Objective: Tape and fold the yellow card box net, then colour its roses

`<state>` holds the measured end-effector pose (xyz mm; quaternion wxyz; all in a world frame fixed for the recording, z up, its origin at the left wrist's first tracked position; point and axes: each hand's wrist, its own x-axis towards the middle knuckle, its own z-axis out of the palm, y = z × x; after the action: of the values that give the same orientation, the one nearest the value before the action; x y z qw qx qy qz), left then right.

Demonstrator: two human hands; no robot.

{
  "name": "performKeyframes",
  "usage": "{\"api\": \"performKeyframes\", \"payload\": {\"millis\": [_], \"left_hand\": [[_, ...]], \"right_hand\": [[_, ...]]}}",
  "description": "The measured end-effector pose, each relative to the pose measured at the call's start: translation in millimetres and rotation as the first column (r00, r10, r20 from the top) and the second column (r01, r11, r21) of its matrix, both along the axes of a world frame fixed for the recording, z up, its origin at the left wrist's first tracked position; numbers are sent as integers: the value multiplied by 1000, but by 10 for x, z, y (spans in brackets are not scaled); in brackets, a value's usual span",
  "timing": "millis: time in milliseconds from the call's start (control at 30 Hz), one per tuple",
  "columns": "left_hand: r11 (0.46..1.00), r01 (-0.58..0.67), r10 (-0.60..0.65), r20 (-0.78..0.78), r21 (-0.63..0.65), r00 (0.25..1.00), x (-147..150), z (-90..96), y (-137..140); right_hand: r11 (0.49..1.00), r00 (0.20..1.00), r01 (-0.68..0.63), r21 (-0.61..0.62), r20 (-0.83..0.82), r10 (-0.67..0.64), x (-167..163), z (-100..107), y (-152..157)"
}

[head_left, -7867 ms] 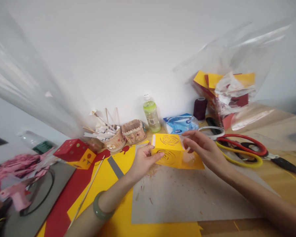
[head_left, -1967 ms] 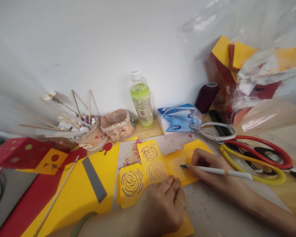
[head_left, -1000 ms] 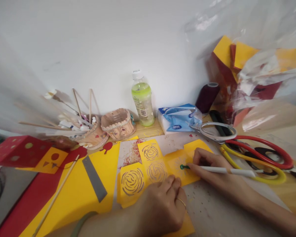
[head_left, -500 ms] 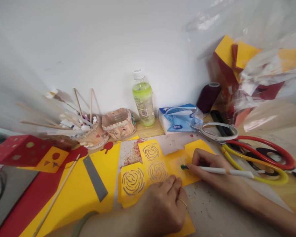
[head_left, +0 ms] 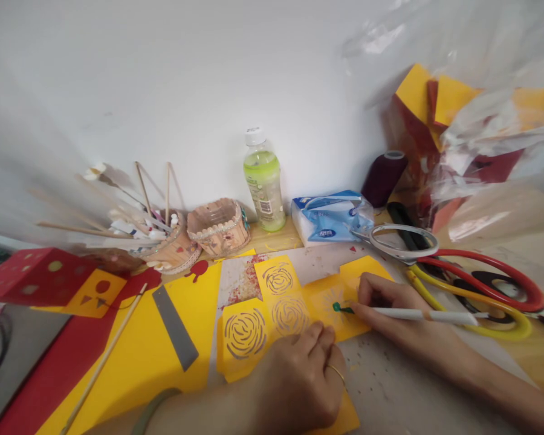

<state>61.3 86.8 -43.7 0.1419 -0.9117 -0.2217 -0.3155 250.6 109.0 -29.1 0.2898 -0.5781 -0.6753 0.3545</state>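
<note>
A folded yellow card piece [head_left: 315, 291] with swirl patterns cut through it lies on the grey work surface. My left hand [head_left: 299, 374], its fingers curled and close together, presses the card's lower middle down. Closed in a pinch, my right hand [head_left: 385, 302] holds a slim white pen-like tool [head_left: 417, 314]. The tool's green tip [head_left: 340, 308] is over the card's right panel, where a pale sunburst pattern shows; whether it touches cannot be made out. Two rose-like swirls stand in the middle column and another on the left panel.
Scissors [head_left: 489, 266] with red and yellow handles lie right. A tissue pack [head_left: 330, 217], drink bottle [head_left: 263, 187] and small basket [head_left: 220, 226] line the wall. Left are a grey strip [head_left: 176, 329], a wooden stick [head_left: 104, 356] and a red box [head_left: 36, 275].
My right hand and the white tool have shifted slightly right, and the tool's green tip shows differently. My left hand stays in place on the card.
</note>
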Motion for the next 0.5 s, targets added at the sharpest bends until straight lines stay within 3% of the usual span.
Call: {"api": "performKeyframes", "payload": {"millis": [500], "left_hand": [[1000, -1, 1, -10, 15, 1000, -1, -3, -11]], "right_hand": [[1000, 1000, -3, 7, -4, 3, -21, 48, -9]]}}
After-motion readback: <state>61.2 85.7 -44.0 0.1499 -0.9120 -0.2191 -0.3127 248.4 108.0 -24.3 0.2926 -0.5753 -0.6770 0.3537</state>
